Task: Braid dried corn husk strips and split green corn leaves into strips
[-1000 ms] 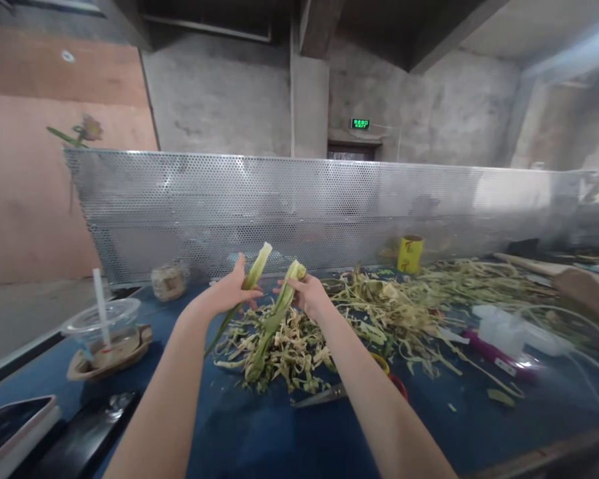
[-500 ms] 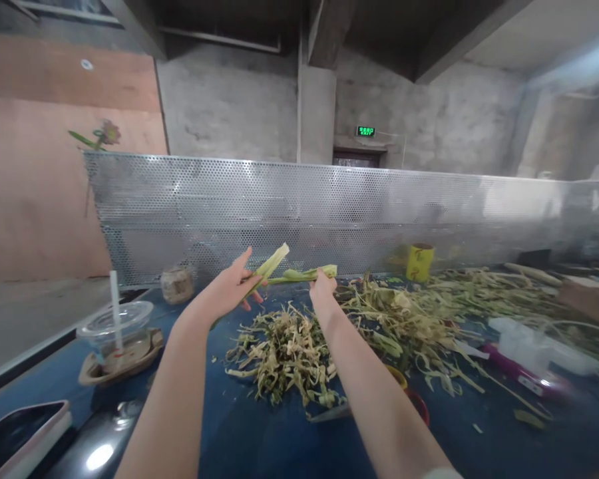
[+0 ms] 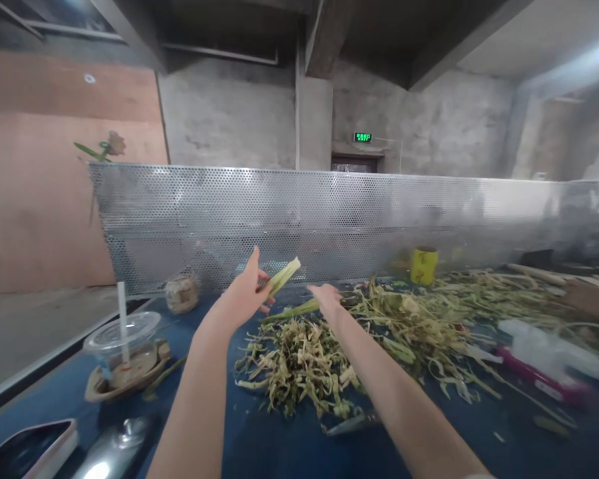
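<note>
My left hand (image 3: 249,289) is curled around a flat, pale green plant stalk (image 3: 285,274), its cut-looking whitish end pointing up and right. The thumb sticks up, off the stalk. My right hand (image 3: 325,294) is over the back of a heap of withered plant pieces (image 3: 302,362), with a finger or thumb stretched leftward. Just below it, a longer green stalk (image 3: 297,310) lies across the heap's rear edge; the hand partly hides its right end. A larger tangle of limp stalks and leaves (image 3: 404,313) spreads to the right.
At left stand a lidded plastic cup with a straw (image 3: 124,339) in a cardboard holder, a wrapped roll (image 3: 182,294) and a phone (image 3: 32,446). A blade-like tool (image 3: 349,424) lies by the heap. A yellow can-shaped object (image 3: 424,265) stands before the perforated metal panel (image 3: 219,206).
My right hand has lowered, and the green stalk it held now lies on the heap beneath it. My left hand keeps its stalk and has shifted slightly right. The view has tilted up a little.
</note>
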`<move>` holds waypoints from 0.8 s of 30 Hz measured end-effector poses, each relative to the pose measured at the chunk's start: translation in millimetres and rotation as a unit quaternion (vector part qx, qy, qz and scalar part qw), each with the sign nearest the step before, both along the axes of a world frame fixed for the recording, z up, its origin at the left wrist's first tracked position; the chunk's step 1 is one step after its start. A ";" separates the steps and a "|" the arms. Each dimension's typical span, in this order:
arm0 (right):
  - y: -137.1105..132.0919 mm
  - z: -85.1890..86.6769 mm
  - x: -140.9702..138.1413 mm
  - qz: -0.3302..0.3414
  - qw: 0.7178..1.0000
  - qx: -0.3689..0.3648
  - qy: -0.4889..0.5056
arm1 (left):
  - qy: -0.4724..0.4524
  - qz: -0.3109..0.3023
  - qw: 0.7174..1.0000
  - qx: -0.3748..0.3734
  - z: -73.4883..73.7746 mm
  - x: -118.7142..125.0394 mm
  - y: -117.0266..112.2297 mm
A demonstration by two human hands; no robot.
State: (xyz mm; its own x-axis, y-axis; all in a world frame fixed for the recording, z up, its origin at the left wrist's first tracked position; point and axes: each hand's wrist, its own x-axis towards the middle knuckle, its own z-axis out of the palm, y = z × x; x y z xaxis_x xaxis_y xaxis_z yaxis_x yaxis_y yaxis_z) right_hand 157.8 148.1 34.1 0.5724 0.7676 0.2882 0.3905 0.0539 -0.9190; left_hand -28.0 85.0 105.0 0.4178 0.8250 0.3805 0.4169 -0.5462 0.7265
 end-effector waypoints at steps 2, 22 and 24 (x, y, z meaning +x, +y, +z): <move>-21.0 8.6 -3.0 0.006 1.000 0.009 0.016 | -0.001 0.005 1.000 0.031 -1.6 4.9 2.4; -124.5 0.1 -1.3 0.362 0.927 0.048 -0.090 | -0.112 -0.002 0.993 -0.035 -63.6 31.7 -44.6; -124.7 -4.6 -0.8 0.365 0.923 0.049 -0.112 | -0.110 0.007 0.994 0.024 -71.4 30.5 -42.5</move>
State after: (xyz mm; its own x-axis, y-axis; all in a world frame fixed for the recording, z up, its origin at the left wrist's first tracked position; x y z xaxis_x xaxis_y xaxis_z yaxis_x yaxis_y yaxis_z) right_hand 157.1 23.4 29.5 -0.1701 0.8892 0.4248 0.3973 0.4564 -0.7962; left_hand 2.5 42.5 33.6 0.3091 0.8092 0.4997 0.2594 -0.5773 0.7743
